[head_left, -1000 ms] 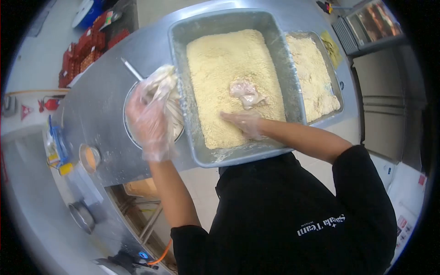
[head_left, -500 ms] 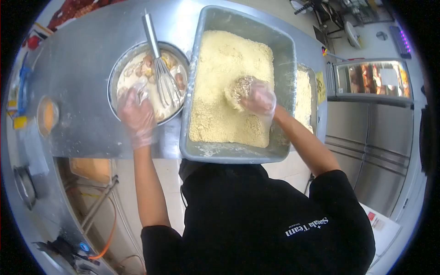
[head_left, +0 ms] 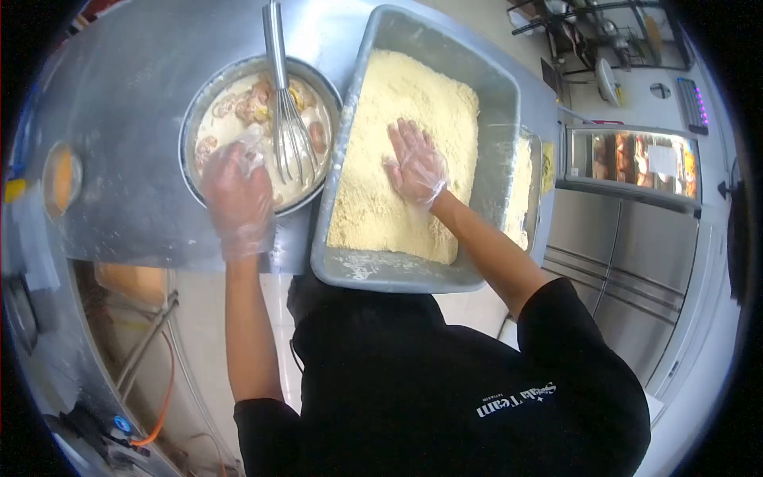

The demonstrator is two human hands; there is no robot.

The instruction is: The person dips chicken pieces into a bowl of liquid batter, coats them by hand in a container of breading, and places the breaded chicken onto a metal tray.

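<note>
My left hand point(head_left: 238, 189), in a clear plastic glove, dips over the near left side of a round metal bowl point(head_left: 189, 171). Its fingers are curled in at the pale batter point(head_left: 288, 191), and whatever they hold is hidden. Raw meat pieces point(head_left: 254, 103) sit in the batter. A metal whisk point(head_left: 288, 119) leans in the bowl, handle over the far rim. My right hand point(head_left: 419, 167), also gloved, lies palm down and open on the pale yellow flour point(head_left: 381, 211) inside a large grey tub point(head_left: 381, 274).
The bowl and tub stand side by side on a steel table point(head_left: 119, 159). Left of them is a small bowl with orange contents point(head_left: 62, 181). Right of the tub stands another tray of flour point(head_left: 520, 191). A steel fridge point(head_left: 612, 246) is farther right.
My right hand has opened and flattened onto the flour; a moment ago it was curled round a floury clump. My left hand stays at the bowl. The camera view has shifted slightly.
</note>
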